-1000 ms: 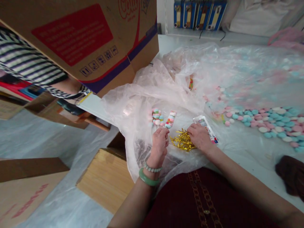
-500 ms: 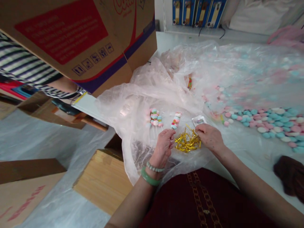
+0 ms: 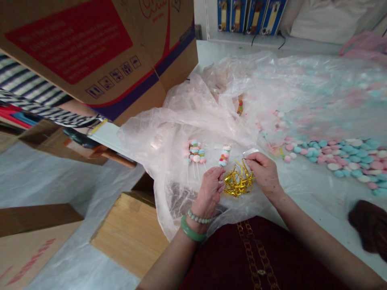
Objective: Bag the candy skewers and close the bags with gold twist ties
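Nearest, a dark red garment (image 3: 223,257) with a printed chain pattern filled the bottom of the view. Above it, the left hand (image 3: 210,187), with a beaded bracelet (image 3: 199,218) and a green bangle (image 3: 191,230) at its wrist, was closed around the lower end of a marshmallow stick (image 3: 224,155), whose pink, white and blue pieces stood out beyond the fist. Just right of that fist lay a tangle of gold strips (image 3: 238,183); over its right edge the right hand (image 3: 263,173) had thumb and fingertips pinched on the end of one strip. A white packet (image 3: 249,152) showed just past those fingertips, mostly hidden. More marshmallow sticks (image 3: 196,153) lay left of the held one, on clear plastic sheeting (image 3: 175,121). Off to the right spread loose marshmallows (image 3: 350,155). Farther left stood a large cardboard box (image 3: 127,44), a striped sleeve (image 3: 27,80) behind it. Blue boxes (image 3: 252,16) lined the back shelf.
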Motion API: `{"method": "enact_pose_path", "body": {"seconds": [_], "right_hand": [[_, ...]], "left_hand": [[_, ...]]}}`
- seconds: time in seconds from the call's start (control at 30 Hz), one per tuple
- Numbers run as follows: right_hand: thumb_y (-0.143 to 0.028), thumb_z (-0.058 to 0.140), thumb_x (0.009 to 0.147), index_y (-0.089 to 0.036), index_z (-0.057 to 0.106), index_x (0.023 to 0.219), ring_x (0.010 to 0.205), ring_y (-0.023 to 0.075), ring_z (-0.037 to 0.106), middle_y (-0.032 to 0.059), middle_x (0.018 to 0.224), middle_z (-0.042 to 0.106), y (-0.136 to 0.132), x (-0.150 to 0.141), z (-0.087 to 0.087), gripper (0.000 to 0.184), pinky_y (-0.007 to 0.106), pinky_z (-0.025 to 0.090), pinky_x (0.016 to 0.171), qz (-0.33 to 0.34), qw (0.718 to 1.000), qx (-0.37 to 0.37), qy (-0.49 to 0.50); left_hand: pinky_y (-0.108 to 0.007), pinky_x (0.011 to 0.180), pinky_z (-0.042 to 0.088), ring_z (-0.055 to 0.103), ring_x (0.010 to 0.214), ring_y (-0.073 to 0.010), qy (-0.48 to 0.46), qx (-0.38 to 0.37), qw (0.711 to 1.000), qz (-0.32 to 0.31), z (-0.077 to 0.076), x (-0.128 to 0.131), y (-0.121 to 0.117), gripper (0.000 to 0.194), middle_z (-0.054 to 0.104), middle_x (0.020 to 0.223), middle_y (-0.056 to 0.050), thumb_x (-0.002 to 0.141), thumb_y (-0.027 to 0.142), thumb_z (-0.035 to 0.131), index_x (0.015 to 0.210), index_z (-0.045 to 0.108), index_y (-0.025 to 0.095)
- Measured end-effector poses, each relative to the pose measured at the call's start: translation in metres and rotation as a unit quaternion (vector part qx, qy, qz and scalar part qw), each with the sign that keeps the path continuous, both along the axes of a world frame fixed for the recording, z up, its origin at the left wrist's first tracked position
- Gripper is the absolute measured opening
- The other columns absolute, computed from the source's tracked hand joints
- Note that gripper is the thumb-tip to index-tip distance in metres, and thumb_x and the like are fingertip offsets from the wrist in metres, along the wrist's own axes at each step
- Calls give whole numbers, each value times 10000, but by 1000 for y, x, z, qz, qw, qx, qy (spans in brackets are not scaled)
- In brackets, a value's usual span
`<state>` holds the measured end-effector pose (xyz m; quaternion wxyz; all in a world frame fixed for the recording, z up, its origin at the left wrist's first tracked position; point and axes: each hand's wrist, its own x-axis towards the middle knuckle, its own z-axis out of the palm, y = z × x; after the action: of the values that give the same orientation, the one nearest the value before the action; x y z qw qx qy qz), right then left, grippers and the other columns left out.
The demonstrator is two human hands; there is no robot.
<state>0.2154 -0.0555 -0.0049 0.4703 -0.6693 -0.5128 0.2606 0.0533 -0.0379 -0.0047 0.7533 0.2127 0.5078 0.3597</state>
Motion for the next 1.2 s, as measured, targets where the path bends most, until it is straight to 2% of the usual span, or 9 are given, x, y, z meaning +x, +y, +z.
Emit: {"method": "enact_pose_path", "body": {"seconds": [0.1,0.23,0.3,0.37,0.6,0.83,1.0,1.07,1.2], "right_hand": [[-176,524,849,-197,621,733,684,162,552,9,702,614,1,-17,3,153,284,395,660,38,987,78,-135],[-134,456,903,-193,594,716,688,187,513,48,672,580,-4,-34,4,240,314,355,660,70,915,166,-360],[-128,459,907,-201,572,692,671,194,486,47,643,549,-7,-36,3,253,323,335,649,78,889,186,-411],[-132,466,908,-206,558,684,654,198,464,42,626,524,-9,-35,1,253,330,321,635,83,881,196,-423],[-105,443,893,-194,577,764,687,193,500,39,675,541,-13,-36,-6,207,312,357,654,105,918,145,-354],[-108,448,894,-199,575,758,699,197,525,42,694,559,-14,-35,-11,207,308,381,657,111,933,108,-326],[-104,466,881,-193,592,797,721,193,554,46,733,590,-12,-33,-12,176,304,403,681,100,944,88,-303],[-113,461,882,-195,595,792,722,196,557,45,720,587,-12,-34,-11,181,308,407,685,101,945,88,-300],[-133,463,886,-201,598,793,717,183,574,42,743,622,-11,-35,-8,178,300,417,681,75,966,68,-237]], "left_hand": [[-198,354,116,215,357,-22,-23,26,999,-21,1,9,-5,286,340,497,99,695,319,689,663,438,187],[-188,357,133,219,365,-19,-56,47,996,-50,0,17,-10,367,319,480,97,721,389,692,622,403,187],[-185,358,134,219,369,-20,-70,51,995,-50,-1,16,-10,363,324,483,97,732,404,695,640,422,183],[-184,358,138,221,371,-21,-84,58,994,-41,-2,14,-9,347,336,493,97,740,408,700,674,446,180],[-175,363,159,234,375,-20,-74,84,994,-5,-7,9,-4,352,340,510,102,743,407,715,697,449,180],[-182,375,177,246,385,-24,-18,99,995,16,-15,7,-3,357,336,516,100,740,406,702,666,433,182],[-193,403,206,272,408,-41,11,100,995,3,-20,10,-5,297,359,511,92,731,387,683,673,478,180],[-194,437,245,304,444,-51,40,122,992,-6,-22,10,-4,267,384,521,82,730,375,669,666,504,175],[-202,501,291,360,524,-75,121,182,975,-40,-27,7,-1,219,426,548,58,741,332,630,630,542,164]]}}
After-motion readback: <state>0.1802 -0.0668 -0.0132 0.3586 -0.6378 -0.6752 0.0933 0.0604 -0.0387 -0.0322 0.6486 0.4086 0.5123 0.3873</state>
